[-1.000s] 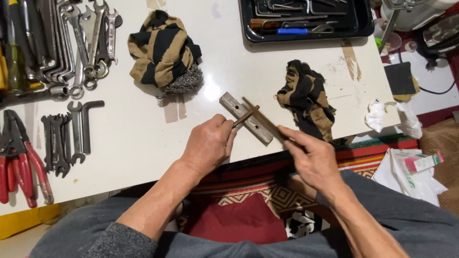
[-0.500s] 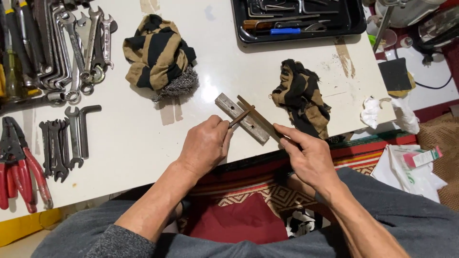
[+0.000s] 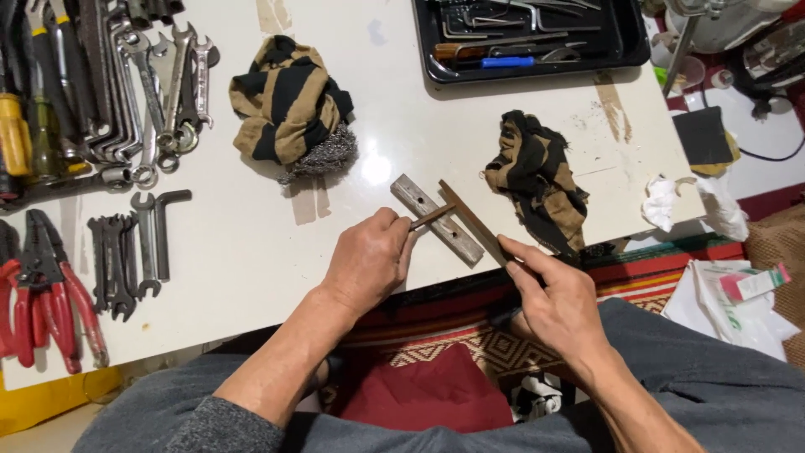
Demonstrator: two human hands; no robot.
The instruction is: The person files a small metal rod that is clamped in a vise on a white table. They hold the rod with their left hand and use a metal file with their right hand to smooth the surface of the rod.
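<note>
Change since earlier frame: both hands and the work sit slightly lower and nearer the table edge; the thin rusty piece now lies more across the bar.
Left grip: left hand (image 3: 369, 260) is closed, fingertips pinching the thin rusty piece (image 3: 433, 217) at its near end.
Right grip: right hand (image 3: 558, 298) is closed round the near end of a long flat file (image 3: 471, 222), index finger laid along it.
Work position: the file's far end crosses the thin piece over a grey metal bar (image 3: 438, 219) with holes, which lies flat on the white table (image 3: 251, 252) near its front edge.
Progress: judged under way; the piece looks brown and rusty all along, so most of the cleaning appears left.
Nearby cloths: one striped rag (image 3: 537, 180) just right of the bar; another striped rag (image 3: 289, 101) with steel wool (image 3: 323, 158) behind.
Further out: spanners (image 3: 138, 84), red pliers (image 3: 50, 294), black tool tray (image 3: 528, 38).
</note>
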